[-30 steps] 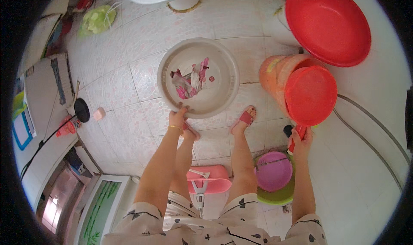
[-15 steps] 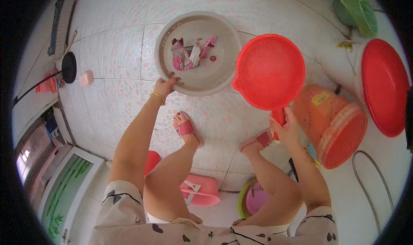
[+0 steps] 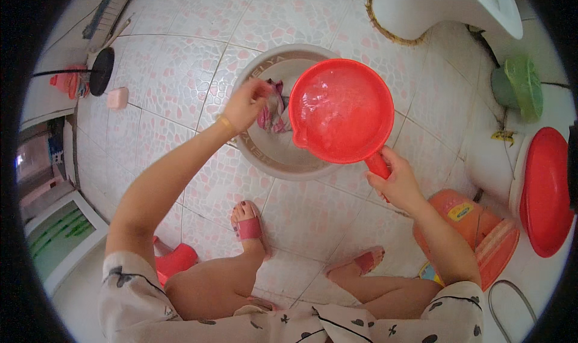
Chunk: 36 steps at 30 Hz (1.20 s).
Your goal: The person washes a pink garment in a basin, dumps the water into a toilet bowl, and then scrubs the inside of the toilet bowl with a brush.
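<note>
Red plastic dipper (image 3: pixel 343 109), round and shallow, with a small pouring lip: it is just beyond the fingers of the right hand (image 3: pixel 397 180), which are clamped around its handle. What looks like clear water glints inside. The dipper hangs over a grey basin (image 3: pixel 259 155), hiding much of its right side; whether it touches the rim cannot be told.

The left hand (image 3: pixel 244 105), a gold-coloured bracelet (image 3: pixel 227 125) at its wrist, is over the basin's left edge. Its fingers are bent (blurred, too), and I cannot tell whether they meet or touch anything. Just beside them, in the basin, lies a crumpled pink and grey cloth (image 3: pixel 276 117).

The likely trouble is a spill: all the weight sits ahead of the right fingers, so a loose grip or a turn of the wrist could send water over the lip too early. If the dipper swung nearer the left fingers, it could knock them or wet them.

Farther out, an orange bucket (image 3: pixel 442 207) stands near the right forearm, below the right fingers in the view. Well left of the left fingers, a small pink block (image 3: pixel 118 98) rests on the tiled floor (image 3: pixel 180 78).
</note>
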{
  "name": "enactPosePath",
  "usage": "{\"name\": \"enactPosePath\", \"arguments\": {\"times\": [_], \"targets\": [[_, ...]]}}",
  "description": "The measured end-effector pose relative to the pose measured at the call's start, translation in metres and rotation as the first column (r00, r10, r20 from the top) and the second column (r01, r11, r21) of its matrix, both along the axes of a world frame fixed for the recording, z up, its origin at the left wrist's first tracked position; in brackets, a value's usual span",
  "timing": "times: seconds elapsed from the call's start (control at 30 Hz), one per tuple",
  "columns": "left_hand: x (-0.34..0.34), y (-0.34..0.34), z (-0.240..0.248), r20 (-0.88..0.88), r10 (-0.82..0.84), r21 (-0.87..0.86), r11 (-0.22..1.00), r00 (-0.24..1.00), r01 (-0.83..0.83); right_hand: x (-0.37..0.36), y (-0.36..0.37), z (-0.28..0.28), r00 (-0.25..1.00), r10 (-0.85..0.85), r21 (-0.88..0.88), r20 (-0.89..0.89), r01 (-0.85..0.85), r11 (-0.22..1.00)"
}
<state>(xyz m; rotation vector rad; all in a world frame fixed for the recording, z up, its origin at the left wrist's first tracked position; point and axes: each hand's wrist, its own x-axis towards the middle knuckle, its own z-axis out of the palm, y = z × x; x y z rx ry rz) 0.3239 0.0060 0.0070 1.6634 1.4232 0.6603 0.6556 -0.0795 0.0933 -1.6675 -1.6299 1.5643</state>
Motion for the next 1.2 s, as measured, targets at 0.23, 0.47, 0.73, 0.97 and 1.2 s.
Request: {"name": "enactPosePath", "arguments": {"times": [0.23,0.47,0.73,0.97,1.2], "targets": [[0.057,0.033,-0.021,0.466,0.39,-0.651,0.759,0.794,0.01,-0.012,0.01,0.004,0.992,0.066,-0.068,0.107,-0.058,0.996],[0.071,0.032,-0.055,0.589,0.583,-0.771,0.613,0.56,0.173,-0.019,0.005,0.013,0.96,0.035,-0.006,0.276,-0.035,0.999],[0.094,0.02,-0.083,0.705,0.607,-0.707,0.639,0.366,0.302,-0.016,0.005,0.027,0.928,0.065,-0.011,0.366,-0.066,0.998],[0.1,0.001,-0.053,0.687,0.486,-0.628,0.771,0.54,0.104,-0.012,0.016,0.046,0.899,0.137,0.045,0.415,-0.171,0.984],[0.049,-0.01,0.006,0.803,0.523,-0.596,0.687,0.286,0.417,-0.024,0.035,0.017,0.995,0.046,-0.189,0.093,-0.028,0.982]]}}
